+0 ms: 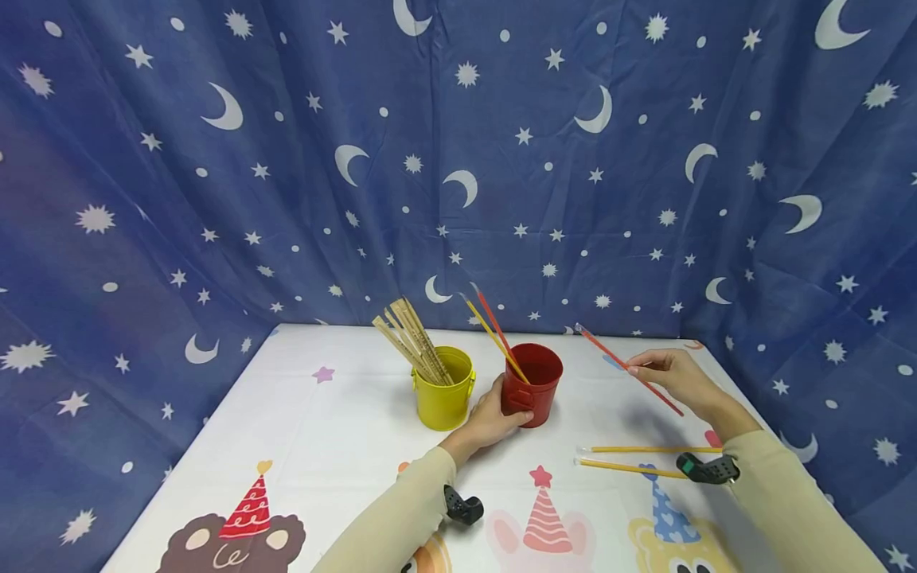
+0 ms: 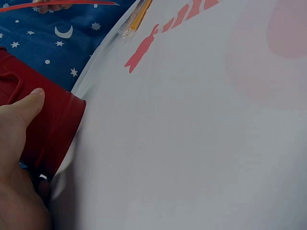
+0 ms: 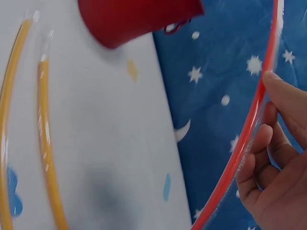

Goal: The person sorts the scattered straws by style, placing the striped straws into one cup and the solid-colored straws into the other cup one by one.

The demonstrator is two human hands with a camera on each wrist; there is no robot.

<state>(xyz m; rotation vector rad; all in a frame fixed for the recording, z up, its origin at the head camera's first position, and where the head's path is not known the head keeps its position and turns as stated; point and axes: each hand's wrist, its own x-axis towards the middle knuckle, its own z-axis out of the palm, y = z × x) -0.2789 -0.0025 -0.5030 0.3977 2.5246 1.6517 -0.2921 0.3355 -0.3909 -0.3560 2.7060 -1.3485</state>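
My left hand (image 1: 489, 419) grips the lower side of a small red metal bucket (image 1: 540, 402), thumb across its front in the left wrist view. A red straw and a yellow straw (image 1: 489, 330), both in clear wrappers, lean out of this bucket. Over the table's right side, my right hand (image 1: 673, 378) pinches another wrapped red straw (image 1: 605, 348) near its middle between thumb and fingers; the straw slants in the air. Below it, two wrapped yellow straws (image 1: 645, 450) lie on the table.
Left of the red bucket stands a yellow bucket (image 1: 442, 406) holding several paper-wrapped sticks (image 1: 415, 338). A white cloth with party-animal prints covers the table (image 1: 344, 422). A blue curtain (image 1: 401, 199) with moons and stars hangs behind and at both sides.
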